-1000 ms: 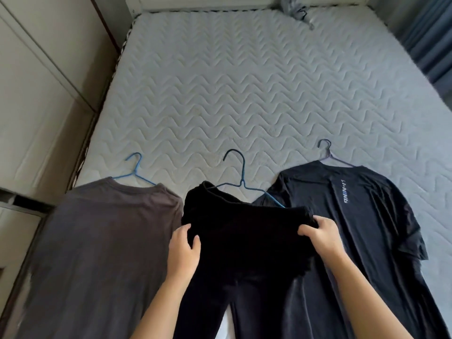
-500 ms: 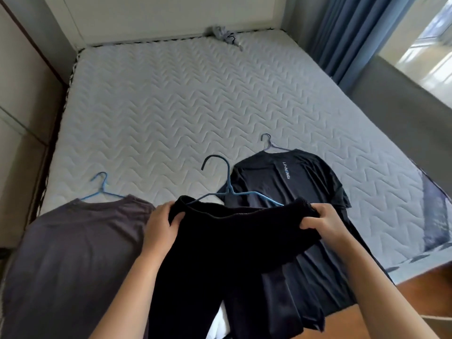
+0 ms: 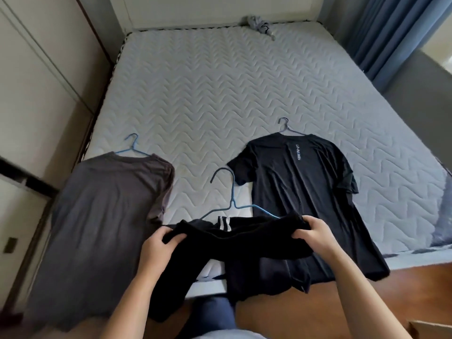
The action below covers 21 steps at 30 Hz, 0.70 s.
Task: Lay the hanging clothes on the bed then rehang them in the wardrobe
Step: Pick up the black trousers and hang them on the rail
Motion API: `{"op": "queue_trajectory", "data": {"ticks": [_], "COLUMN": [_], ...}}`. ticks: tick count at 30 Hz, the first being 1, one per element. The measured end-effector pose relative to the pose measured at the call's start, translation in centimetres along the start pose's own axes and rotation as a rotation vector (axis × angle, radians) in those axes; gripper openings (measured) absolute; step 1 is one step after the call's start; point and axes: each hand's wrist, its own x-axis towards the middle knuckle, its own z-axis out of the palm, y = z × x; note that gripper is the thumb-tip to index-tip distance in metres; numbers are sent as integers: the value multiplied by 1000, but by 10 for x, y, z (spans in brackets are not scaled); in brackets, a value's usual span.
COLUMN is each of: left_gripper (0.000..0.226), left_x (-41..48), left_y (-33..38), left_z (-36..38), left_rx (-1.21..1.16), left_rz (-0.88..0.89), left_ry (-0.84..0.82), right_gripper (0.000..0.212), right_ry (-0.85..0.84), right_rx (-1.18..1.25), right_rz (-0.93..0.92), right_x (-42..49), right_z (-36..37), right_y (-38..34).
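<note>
Left hand [image 3: 156, 248] and right hand [image 3: 315, 234] each grip the waistband of black fabric trousers [image 3: 239, 243] on a blue wire hanger [image 3: 232, 192], held over the foot of the white quilted bed [image 3: 208, 94]. Beyond, a grey-brown T-shirt [image 3: 102, 216] lies flat on the left and a black printed T-shirt [image 3: 300, 192] on the right.

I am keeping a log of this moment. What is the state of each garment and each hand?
black trousers: held up by both hands, on a blue hanger
left hand: grips the trousers
right hand: grips the trousers
brown T-shirt: flat on the bed
black T-shirt: flat on the bed, hem over the edge
grey cloth: crumpled at the bed's far end
</note>
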Motion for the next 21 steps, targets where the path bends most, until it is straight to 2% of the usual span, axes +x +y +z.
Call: {"op": "queue_trajectory", "data": {"ticks": [7,11,14,17,21], "left_gripper": [29,35,36,52,37], "left_x": [-122,-191,-233,-269,-313], "left_y": [-45,-66,-81,-96,-115], "left_z": [13,16,-3,-31,-71], "left_rx": [138,184,157,90,73], "left_rz": [-68,-84,-166,-245,-331], "left_ry": [161,251,349,476,634], "right_gripper": [13,24,26,24,27], "right_ry": [-192,-243,-337,-447,-539], "right_rx": [-121,-158,-203,-256,-257], "right_rz": [-50,-68,-140,-270,-369], "right_x": [-65,-93,-103,-117,-150], "right_z": [-4,1,20,50,97], "right_y": [50,58,40,7,-36]}}
